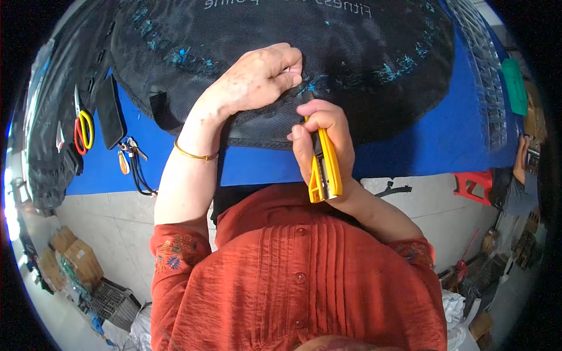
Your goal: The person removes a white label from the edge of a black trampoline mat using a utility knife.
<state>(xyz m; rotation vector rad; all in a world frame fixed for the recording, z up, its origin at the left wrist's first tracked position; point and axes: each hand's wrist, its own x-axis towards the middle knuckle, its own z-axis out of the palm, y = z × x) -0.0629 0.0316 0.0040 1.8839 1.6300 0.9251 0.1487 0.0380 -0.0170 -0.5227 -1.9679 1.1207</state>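
A round black mesh fabric [351, 52] with blue thread tufts [398, 69] in a curved line lies on the blue table. My left hand [263, 76] presses on the mesh with its fingers curled together; whatever they pinch is too hidden to name. In my right hand [325, 134] is a yellow utility knife [329, 169], its front end pointing away from me at a small blue tuft [309, 86] just right of my left fingertips. The knife's tip is hard to make out against the dark mesh.
Scissors [84, 130], a black phone-like object [109, 111] and keys on a cord [133, 150] lie on the blue table [257, 167] at left. Clear plastic [486, 76] lies at right. Beyond it is another person's arm [520, 161]. A red stool-like object [475, 186] stands beyond the table edge.
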